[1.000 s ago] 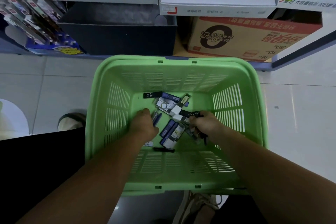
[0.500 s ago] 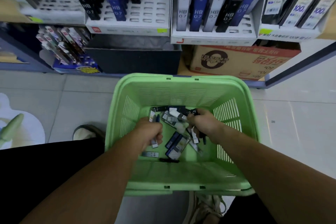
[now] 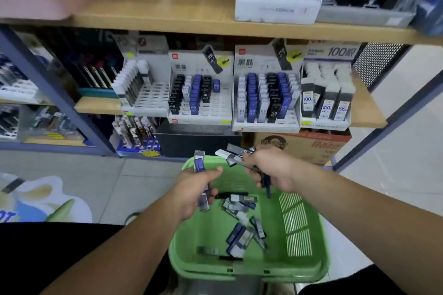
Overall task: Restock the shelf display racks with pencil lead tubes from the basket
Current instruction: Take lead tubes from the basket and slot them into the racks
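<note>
A green plastic basket sits on the floor in front of me, with several pencil lead tubes loose on its bottom. My left hand is raised above the basket and grips a blue lead tube upright, with another below the fist. My right hand holds a bunch of several tubes, white, grey and dark blue, fanned out to the left. On the low shelf behind stand white display racks: one half-filled and a fuller one with black, blue and white tubes.
A rack of 100-count lead packs stands right of the two racks, and a partly empty white rack to their left. A cardboard box and a black bin sit under the shelf. A blue shelf post slants at left.
Both hands have risen out of the basket, each with tubes picked from the pile. My head has tilted up, so the shelf racks now fill the upper view.
</note>
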Demonstrator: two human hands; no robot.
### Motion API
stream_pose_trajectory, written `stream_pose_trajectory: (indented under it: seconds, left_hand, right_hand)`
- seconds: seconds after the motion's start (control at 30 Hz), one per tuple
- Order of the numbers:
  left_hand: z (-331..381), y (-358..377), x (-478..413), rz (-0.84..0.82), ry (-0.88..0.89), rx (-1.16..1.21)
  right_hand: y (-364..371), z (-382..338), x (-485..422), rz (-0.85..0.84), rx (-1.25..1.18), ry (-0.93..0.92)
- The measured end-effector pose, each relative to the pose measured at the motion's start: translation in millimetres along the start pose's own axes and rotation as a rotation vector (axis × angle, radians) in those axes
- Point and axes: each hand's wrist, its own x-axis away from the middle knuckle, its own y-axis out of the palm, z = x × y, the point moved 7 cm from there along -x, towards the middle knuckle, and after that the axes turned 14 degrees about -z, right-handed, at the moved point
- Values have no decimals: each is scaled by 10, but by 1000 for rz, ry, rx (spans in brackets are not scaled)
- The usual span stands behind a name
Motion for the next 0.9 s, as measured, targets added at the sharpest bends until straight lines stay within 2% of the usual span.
stream_pose_trajectory:
  seconds: [0.13, 0.33, 0.43, 0.6, 0.9]
  left_hand:
    - [534, -34, 309, 51, 108, 113]
    - [1144, 204, 568, -70, 192, 210]
    - [1289, 208, 527, -48, 202, 181]
    - [1510, 86, 408, 50, 247, 186]
    - [1767, 47, 216, -2, 269, -36]
  right_hand:
    - [37, -477, 203, 2, 35, -107]
    - [276, -903, 225, -7, -132, -318]
    - [381, -917, 123, -30, -210, -388]
    - [304, -907, -27, -66, -201, -353]
    - [204, -1047, -221, -106, -217, -360]
